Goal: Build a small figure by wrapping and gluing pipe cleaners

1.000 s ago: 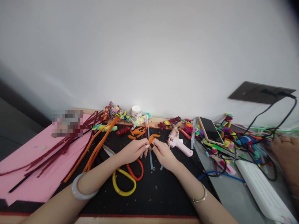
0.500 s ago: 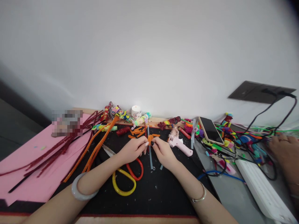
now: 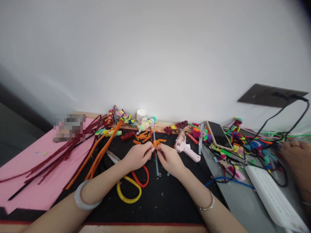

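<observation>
My left hand (image 3: 139, 156) and my right hand (image 3: 170, 160) meet above the black mat (image 3: 160, 204). Between their pinched fingertips is a small bent orange pipe cleaner (image 3: 155, 143), partly covered by the fingers. Under the hands lies a translucent glue stick (image 3: 156, 166). Short cut orange pipe cleaner pieces (image 3: 145, 137) are just beyond them. Large scissors (image 3: 130, 200) with one yellow and one red handle rest below my left forearm, blades partly hidden. A pale pink glue gun (image 3: 188, 151) lies to the right of my right hand.
Long orange pipe cleaners (image 3: 99, 158) and dark red ones (image 3: 65, 150) spread leftward over pink paper (image 3: 26, 165). Colourful pipe cleaner figures (image 3: 122, 116) line the back edge. At right are a phone (image 3: 219, 135), cables, a white power strip (image 3: 274, 197) and another person's hand (image 3: 295, 155).
My fingers have shifted slightly around the orange pipe cleaner, and my right thumb has turned so its dark nail no longer shows. The other person's hand has moved a little; the tabletop things stay put.
</observation>
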{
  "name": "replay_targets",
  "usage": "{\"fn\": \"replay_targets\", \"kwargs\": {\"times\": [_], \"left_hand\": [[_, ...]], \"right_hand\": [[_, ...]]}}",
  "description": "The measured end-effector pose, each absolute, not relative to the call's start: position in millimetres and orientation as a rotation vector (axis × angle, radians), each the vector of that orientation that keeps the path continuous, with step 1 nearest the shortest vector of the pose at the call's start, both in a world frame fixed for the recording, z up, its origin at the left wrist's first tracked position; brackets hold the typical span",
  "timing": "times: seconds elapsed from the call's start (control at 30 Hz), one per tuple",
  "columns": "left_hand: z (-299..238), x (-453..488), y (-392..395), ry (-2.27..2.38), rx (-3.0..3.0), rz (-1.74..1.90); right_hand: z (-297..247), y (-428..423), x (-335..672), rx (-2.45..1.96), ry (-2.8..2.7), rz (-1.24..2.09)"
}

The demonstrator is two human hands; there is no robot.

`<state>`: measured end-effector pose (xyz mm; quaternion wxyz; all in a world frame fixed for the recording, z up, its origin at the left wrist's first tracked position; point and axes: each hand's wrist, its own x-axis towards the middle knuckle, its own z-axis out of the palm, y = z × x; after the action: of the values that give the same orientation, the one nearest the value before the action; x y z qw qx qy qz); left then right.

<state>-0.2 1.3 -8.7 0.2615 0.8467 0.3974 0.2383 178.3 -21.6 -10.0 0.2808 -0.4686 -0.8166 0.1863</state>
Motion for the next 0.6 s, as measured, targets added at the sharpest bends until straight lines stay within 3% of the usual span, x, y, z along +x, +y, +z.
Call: {"fn": "replay_targets", "kwargs": {"times": [0.6], "left_hand": [[-12.7,-0.1,4.3,1.191,2.174,0.742]], "right_hand": [[-13.1,-21.1,181.8,-1.259,-1.902,0.521]]}}
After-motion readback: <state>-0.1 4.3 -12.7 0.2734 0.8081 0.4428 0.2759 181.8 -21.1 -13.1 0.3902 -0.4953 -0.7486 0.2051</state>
